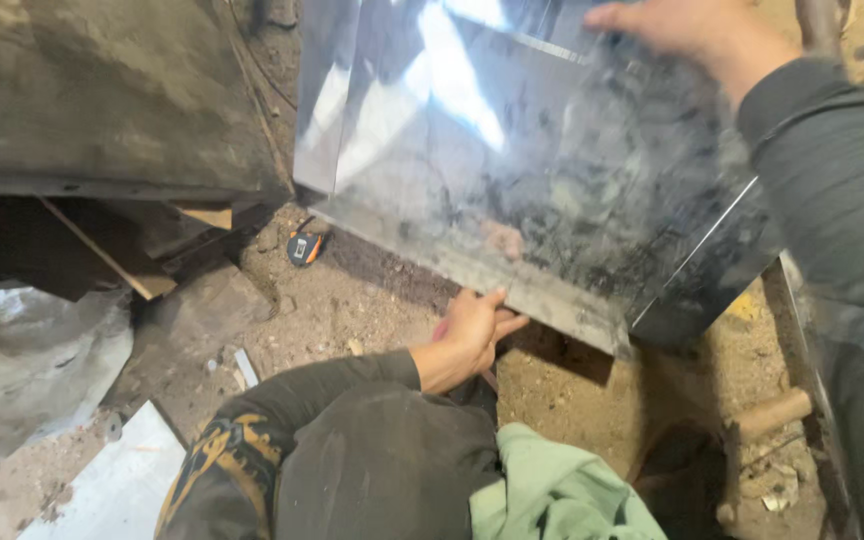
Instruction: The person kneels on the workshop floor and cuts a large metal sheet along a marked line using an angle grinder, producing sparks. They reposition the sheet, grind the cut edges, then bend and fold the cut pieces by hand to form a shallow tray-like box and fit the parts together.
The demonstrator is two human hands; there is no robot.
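Nearest the camera, at the bottom of the view, a pale green cloth (562,495) lies bunched over the person's dark-clad lap, with the left sleeve (252,450), dark with a yellow pattern on it, running up from the lower left. Just beyond it the left hand (467,335) reaches forward over the dirt floor (372,290) and meets the lower edge of a large sheet of shiny metal (512,170); the fingers curl around that bottom edge from below, thumb on the near side, so the hand is partly closed on the sheet. Something reddish shows under the palm, too hidden to tell what it is. The sheet stands tilted above the floor, its lower edge slanting down to the right, and a folded flange turns back along its right side. At the top right the right hand (672,25) lies on the sheet's upper edge, its grey sleeve coming in from the right; the hand is cut off by the top of the frame and blurred, so how far its fingers close on the metal cannot be told. On the floor to the left of the sheet, near its lower left corner, lies a small orange and black tape measure (304,247). A wooden handle (767,415) lies on the dirt at the right, its head out of sight. Farther left, a dark slab overhangs some wooden offcuts (122,260).
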